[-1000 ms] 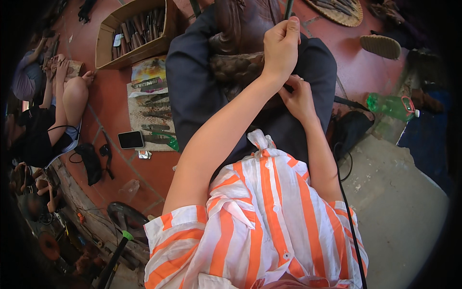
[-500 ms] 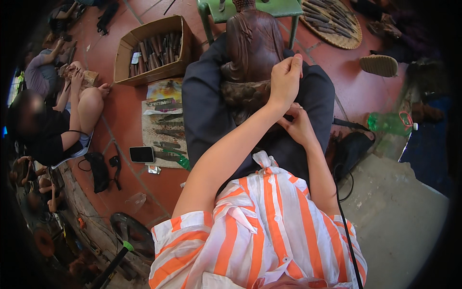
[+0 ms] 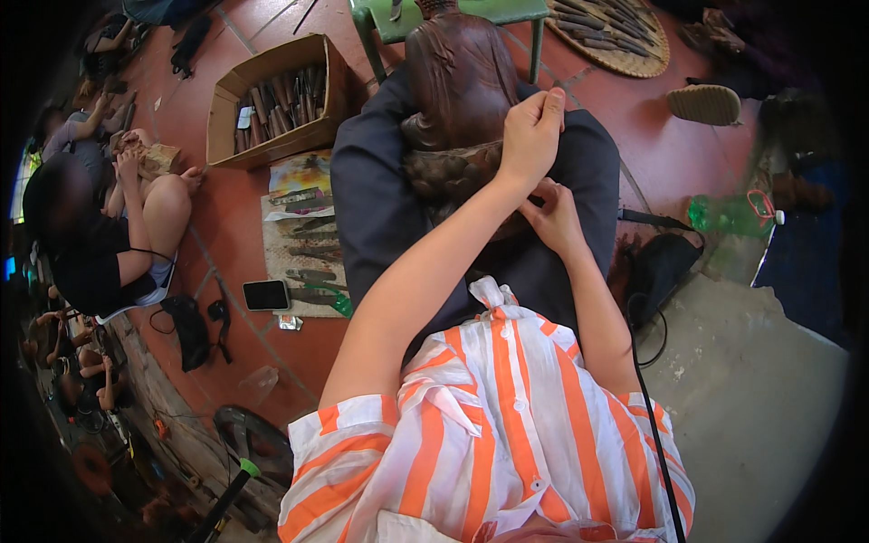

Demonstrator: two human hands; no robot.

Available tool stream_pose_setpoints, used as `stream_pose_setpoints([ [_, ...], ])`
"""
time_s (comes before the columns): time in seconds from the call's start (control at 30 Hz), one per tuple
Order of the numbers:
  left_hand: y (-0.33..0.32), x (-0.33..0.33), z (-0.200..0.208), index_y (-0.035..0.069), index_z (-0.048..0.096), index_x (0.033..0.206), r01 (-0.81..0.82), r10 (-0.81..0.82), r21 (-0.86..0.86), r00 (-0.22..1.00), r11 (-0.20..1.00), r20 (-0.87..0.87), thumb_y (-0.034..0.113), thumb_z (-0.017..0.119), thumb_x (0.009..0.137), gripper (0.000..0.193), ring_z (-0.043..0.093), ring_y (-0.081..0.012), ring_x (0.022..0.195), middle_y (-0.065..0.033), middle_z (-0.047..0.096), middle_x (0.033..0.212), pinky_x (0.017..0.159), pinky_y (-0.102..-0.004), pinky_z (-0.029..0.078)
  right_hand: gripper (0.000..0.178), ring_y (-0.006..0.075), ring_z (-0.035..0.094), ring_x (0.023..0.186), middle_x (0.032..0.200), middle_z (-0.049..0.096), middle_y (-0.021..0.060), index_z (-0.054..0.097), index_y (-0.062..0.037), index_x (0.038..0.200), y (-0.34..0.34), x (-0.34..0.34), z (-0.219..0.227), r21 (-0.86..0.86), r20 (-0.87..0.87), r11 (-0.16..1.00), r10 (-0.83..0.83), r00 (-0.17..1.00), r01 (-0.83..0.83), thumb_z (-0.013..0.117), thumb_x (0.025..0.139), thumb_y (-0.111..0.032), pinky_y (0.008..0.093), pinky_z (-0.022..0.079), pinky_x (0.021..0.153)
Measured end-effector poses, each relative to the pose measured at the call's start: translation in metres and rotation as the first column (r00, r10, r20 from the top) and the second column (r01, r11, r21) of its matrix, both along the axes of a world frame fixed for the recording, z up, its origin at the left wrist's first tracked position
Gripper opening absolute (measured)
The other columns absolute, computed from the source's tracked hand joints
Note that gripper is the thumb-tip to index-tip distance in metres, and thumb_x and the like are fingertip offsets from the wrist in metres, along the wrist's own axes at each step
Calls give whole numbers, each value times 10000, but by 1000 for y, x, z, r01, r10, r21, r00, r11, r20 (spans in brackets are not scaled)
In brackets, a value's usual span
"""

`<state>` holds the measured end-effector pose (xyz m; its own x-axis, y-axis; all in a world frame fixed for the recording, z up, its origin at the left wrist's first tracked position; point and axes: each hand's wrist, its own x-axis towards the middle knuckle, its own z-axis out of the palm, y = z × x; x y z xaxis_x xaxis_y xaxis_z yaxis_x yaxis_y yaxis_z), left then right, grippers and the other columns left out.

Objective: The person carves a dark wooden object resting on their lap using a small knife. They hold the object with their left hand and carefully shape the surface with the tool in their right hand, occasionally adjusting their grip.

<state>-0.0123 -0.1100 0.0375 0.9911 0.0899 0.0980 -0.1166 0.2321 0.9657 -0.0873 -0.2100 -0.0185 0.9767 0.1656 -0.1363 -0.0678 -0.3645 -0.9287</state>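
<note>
A dark brown carved wooden statue of a seated, robed figure [image 3: 457,81] stands upright between my knees, on a knobbly carved base [image 3: 448,176]. My left hand [image 3: 534,136] is closed in a fist at the statue's lower right, thumb on top. Whatever it grips is hidden by the hand itself. Just below it, my right hand [image 3: 554,217] has its fingers bent together beside the base. Its fingertips are partly covered by my left wrist, so what it holds cannot be made out.
A cardboard box [image 3: 335,86] of wooden-handled tools stands left, near a mat [image 3: 276,240] with several flat blades and a phone [image 3: 266,295]. A green stool [image 3: 444,27] is behind the statue. More tools lie on a round woven tray [image 3: 665,54]. People sit at left.
The whole view has shifted slightly, moving the statue a little to the left in the picture. Both hands keep nearly the same pose at the base.
</note>
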Motion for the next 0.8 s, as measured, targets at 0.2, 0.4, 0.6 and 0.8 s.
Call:
stream_pose_setpoints([
  [0.2, 5, -4, -3, 56, 508, 680, 57, -58, -13, 995, 998, -81, 331, 503, 996, 418, 350, -27, 530, 54, 411, 592, 470, -214, 280, 203, 260, 585, 805, 792, 653, 118, 687, 19, 843, 2, -5, 5, -107, 284, 984, 168, 944, -143, 770, 731, -129, 360, 446, 732],
  [0.4, 4, 3, -4, 71, 501, 683, 31, -39, -96, 996, 995, -80, 350, 504, 993, 418, 315, -11, 467, 65, 378, 552, 413, -203, 235, 206, 267, 562, 790, 793, 646, 113, 683, 14, 835, 3, 1, 7, -65, 74, 998, 26, 997, -21, 772, 728, -137, 361, 445, 751],
  [0.6, 9, -6, -5, 42, 510, 665, 18, -26, -46, 983, 999, -179, 334, 481, 999, 445, 385, -63, 529, 14, 418, 542, 485, -270, 329, 199, 266, 560, 789, 794, 646, 110, 667, 20, 800, 2, -3, 10, -105, 197, 988, 130, 972, -111, 769, 729, -135, 366, 440, 739],
  [0.8, 8, -3, -6, 91, 492, 687, -16, 5, -110, 996, 994, -92, 320, 494, 1001, 388, 287, -1, 443, 78, 364, 549, 390, -200, 204, 204, 279, 585, 781, 812, 653, 135, 691, 10, 839, 5, -1, 9, -130, 192, 991, 63, 979, -39, 772, 727, -139, 365, 460, 720],
])
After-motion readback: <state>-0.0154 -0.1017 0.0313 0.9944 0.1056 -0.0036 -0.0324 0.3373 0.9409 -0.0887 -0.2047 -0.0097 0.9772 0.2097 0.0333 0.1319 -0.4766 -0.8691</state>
